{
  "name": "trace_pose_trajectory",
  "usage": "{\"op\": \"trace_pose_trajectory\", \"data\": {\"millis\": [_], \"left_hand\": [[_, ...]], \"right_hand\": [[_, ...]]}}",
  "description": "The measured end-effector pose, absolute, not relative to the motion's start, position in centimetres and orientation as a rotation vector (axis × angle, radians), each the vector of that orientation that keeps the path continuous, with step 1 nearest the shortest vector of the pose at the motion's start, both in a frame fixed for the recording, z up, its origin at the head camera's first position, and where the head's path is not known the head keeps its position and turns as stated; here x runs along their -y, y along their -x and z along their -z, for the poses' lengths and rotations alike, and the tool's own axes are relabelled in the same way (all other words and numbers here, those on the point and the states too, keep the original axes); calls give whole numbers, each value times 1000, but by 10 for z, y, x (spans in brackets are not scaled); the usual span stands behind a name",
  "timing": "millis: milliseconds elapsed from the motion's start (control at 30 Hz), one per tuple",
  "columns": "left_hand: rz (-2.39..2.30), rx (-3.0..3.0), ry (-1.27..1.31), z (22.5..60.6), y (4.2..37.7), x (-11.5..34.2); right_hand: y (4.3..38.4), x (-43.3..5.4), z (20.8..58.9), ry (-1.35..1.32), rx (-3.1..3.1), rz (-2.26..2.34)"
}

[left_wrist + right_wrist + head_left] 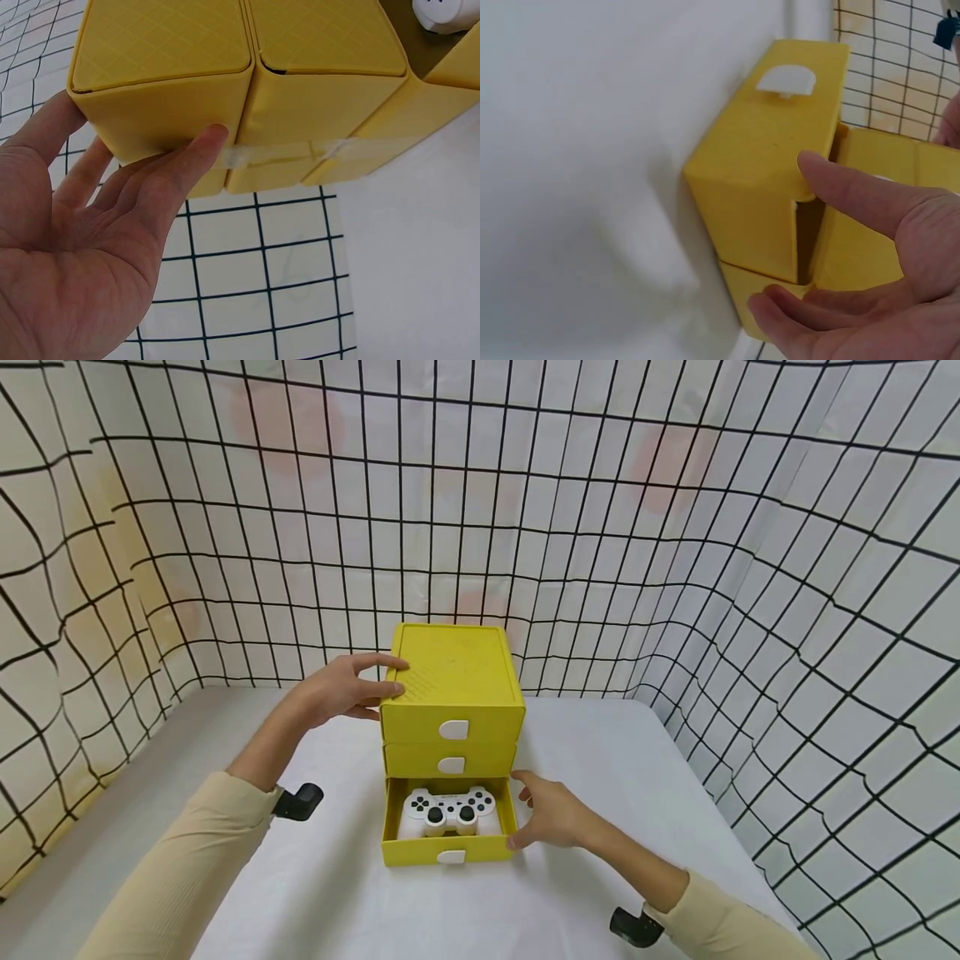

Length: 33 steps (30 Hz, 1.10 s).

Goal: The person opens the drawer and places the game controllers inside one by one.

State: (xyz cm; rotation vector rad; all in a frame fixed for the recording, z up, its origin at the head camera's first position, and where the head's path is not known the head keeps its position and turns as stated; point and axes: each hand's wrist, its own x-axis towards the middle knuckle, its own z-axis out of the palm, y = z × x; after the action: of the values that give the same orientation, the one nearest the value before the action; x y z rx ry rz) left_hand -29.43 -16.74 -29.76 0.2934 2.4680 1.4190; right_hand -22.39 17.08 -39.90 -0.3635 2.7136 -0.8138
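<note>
A yellow three-drawer box [452,724] stands upright on the white surface, with a white tab on each drawer front. Its bottom drawer [409,852] is pulled out, and a white game controller [449,811] lies inside. My left hand [341,687] rests against the upper left of the box, fingertips on the top edge; the left wrist view shows the thumb [202,146] extended along the side wall. Beside the open drawer, my right hand [553,812] has its thumb [840,184] touching the front panel's corner. Its other fingers lie loosely bent along the box's side.
Black wire grid panels [465,502] enclose the back and both sides, with pale cloth behind them. A white cover [600,760] lies under the box. Small black devices are strapped to the left wrist [298,802] and right wrist [636,927].
</note>
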Motion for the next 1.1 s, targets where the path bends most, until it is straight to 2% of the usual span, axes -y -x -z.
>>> {"op": "trace_pose_trajectory", "data": {"millis": [567,1100], "left_hand": [[-1405,-2478,-282,296,294,166],[-1398,-2473,-259,295,293,166]], "right_hand": [[224,-174,417,346,-2770,1112],[241,-166,435,295,-2793,1402]]}}
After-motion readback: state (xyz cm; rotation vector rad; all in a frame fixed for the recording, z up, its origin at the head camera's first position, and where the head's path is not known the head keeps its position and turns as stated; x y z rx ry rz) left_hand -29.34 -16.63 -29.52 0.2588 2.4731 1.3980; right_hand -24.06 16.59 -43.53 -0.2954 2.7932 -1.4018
